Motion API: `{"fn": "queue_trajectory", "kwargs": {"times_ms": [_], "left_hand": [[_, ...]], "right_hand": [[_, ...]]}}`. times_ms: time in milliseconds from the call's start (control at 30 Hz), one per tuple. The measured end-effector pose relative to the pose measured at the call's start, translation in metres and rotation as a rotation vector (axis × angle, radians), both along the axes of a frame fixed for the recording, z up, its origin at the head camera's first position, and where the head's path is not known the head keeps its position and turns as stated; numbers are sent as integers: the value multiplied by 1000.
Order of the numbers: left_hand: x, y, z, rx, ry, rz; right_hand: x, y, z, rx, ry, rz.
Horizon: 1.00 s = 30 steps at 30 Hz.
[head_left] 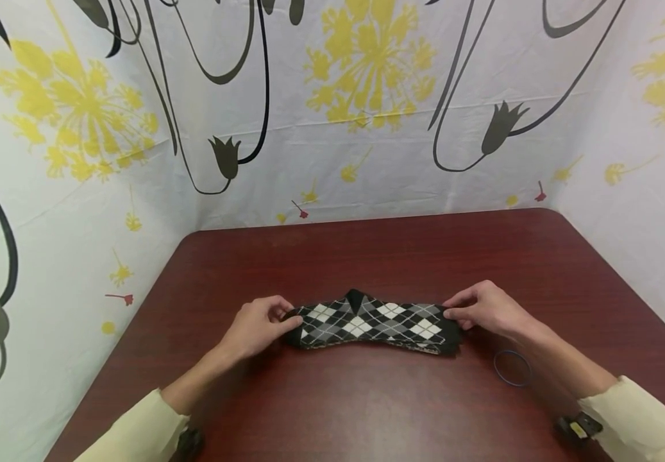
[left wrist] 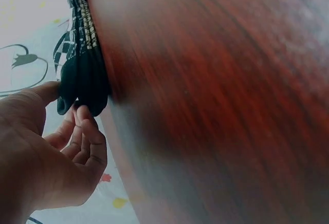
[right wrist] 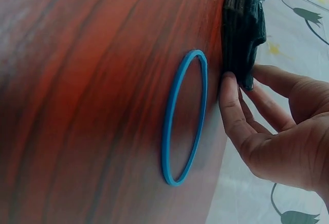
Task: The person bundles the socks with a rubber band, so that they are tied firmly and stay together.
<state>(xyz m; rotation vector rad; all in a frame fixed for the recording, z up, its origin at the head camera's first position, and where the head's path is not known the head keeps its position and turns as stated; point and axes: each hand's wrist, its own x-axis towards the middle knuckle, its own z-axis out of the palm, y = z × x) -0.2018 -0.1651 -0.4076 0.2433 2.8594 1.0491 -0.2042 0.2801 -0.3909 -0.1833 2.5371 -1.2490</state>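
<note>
A pair of argyle socks [head_left: 361,324] in black, grey and white lies sideways on the table, one stacked on the other, with a black heel peak pointing away. My left hand [head_left: 260,326] pinches the black end at the left between thumb and fingers. In the left wrist view the black sock end [left wrist: 85,80] shows its folded layers. At the other end, my right hand [head_left: 488,309] grips the black edge. The right wrist view shows the dark layered sock end [right wrist: 241,39] between that thumb and the fingertips.
A thin blue rubber band [right wrist: 169,126] lies on the dark red wooden table [head_left: 367,398], just nearer than my right hand. White cloth walls [head_left: 332,167] with yellow and grey flower prints stand around the table's back and sides.
</note>
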Motion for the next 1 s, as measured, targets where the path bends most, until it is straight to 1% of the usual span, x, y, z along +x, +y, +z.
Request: {"fn": "queue_trajectory", "kwargs": {"times_ms": [167,467,667,833,1000], "left_hand": [[-3,5,-1,-65,16,3],[-7,7,-3,-100,23,-38],[-6,7,2,-107,34,-60],[-6,5,7,-111,17,-69],[-8,4,9,-123,9,-70]], "right_hand": [[-1,0,0,52,30,22],[-1,0,0,95,62,48],[1,-1,1,91,65,58],[1,-1,2,81,86,47],[0,-1,7,88,108,32]]}}
